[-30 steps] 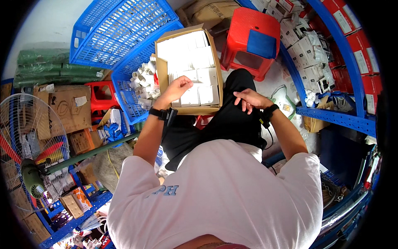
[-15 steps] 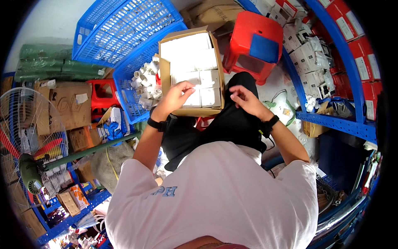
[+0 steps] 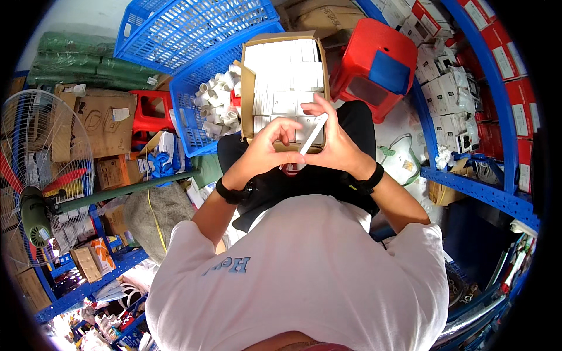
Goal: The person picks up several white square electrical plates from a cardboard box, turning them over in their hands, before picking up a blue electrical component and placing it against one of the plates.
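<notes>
A thin white plate (image 3: 313, 133) stands tilted, edge-up, between my hands at the near side of an open cardboard box (image 3: 249, 93). My right hand (image 3: 338, 146) grips it, fingers reaching round its upper end. My left hand (image 3: 266, 151) has its thumb at the plate's lower end and its other fingers curled beside it. The box holds stacked white rectangular pieces (image 3: 281, 64), partly hidden behind my hands. It sits by my dark-trousered legs.
Left are a blue crate (image 3: 187, 128) of white pipe fittings, a red stool (image 3: 141, 114), cardboard and a caged fan (image 3: 35, 213). Right are another red stool (image 3: 367, 47) and blue shelving (image 3: 468, 181) of boxed goods. Green wrapped rolls (image 3: 70, 61) lie back left.
My hands have come together in front of the box, and a white plate is now held between them. The right hand has turned upward and inward. The view has shifted slightly.
</notes>
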The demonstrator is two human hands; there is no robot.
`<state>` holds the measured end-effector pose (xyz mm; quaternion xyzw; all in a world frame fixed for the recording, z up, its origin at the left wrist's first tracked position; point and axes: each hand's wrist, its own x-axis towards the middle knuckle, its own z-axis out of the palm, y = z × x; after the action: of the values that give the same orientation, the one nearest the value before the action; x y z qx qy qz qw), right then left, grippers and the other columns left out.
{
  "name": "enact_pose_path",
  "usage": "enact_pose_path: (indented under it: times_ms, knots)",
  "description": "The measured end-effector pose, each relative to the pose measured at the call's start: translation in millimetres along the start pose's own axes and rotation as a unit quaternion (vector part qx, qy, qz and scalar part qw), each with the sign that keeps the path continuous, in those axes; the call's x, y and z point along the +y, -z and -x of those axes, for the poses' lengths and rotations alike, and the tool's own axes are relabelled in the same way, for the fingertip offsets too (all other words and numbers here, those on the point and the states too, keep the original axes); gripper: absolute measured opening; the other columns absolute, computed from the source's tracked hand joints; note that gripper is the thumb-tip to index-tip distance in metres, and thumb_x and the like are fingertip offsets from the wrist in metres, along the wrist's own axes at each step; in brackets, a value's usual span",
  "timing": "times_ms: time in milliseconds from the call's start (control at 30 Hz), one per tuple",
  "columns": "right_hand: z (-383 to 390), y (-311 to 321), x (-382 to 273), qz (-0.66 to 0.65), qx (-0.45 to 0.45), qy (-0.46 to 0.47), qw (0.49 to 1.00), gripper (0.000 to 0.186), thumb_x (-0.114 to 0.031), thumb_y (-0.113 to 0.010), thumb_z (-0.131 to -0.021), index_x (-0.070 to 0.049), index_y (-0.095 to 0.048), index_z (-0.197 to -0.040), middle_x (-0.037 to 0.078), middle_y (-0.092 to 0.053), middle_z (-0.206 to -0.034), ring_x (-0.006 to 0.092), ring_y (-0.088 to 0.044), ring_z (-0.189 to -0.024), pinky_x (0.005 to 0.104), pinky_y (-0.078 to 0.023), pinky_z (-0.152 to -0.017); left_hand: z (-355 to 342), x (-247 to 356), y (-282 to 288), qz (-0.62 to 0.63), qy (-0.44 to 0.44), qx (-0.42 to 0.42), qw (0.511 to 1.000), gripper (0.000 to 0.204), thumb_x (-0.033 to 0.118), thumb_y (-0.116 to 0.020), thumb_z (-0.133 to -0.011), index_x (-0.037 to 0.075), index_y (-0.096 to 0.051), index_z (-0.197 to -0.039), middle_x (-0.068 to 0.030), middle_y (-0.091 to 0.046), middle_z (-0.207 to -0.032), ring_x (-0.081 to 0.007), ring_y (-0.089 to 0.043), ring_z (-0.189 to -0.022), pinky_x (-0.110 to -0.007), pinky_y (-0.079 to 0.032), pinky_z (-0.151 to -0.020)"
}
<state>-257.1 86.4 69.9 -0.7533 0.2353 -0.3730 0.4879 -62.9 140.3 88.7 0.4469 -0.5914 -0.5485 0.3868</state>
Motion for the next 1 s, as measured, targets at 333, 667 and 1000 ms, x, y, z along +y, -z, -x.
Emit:
enact_pose_path:
  times_ms: [333,667,1000]
  knots:
    - [-9,3,-26,0.121,-0.142,0.106,0.977,0.086,-0.012,-0.075,-0.059,-0.004,-0.030,-0.132,0.018,-0.030,-0.139,0.0334,-0.026,-0.132,0.0487,-0.017,-0.109,2,5,-1,0.128,0.126,-0.104,0.978,0.086,0.022,-0.074,-0.073,0.002,-0.021,-0.137,-0.0111,-0.039,-0.128,-0.0223,-0.037,-0.121,-0.036,-0.033,-0.099]
    - [5,7,-19,-0.166,-0.118,-0.034,0.978,0.125,-0.027,-0.085,-0.058,-0.005,0.006,-0.141,0.023,-0.024,-0.140,0.0332,-0.034,-0.128,0.0410,-0.028,-0.104,-1,35,9,-0.100,-0.088,-0.028,0.991,0.086,0.012,-0.077,-0.060,0.004,-0.033,-0.133,-0.0130,-0.037,-0.136,-0.0251,-0.032,-0.129,-0.035,-0.027,-0.105]
    - [5,-3,-18,-0.166,-0.088,-0.057,0.980,0.090,-0.018,-0.081,-0.065,-0.002,-0.023,-0.132,0.015,-0.041,-0.126,0.0245,-0.043,-0.118,0.0358,-0.036,-0.099,-1,18,1,-0.281,-0.217,0.006,0.935,0.079,0.012,-0.079,-0.059,0.013,-0.039,-0.127,-0.0175,-0.025,-0.142,-0.0369,-0.027,-0.130,-0.050,-0.020,-0.108]
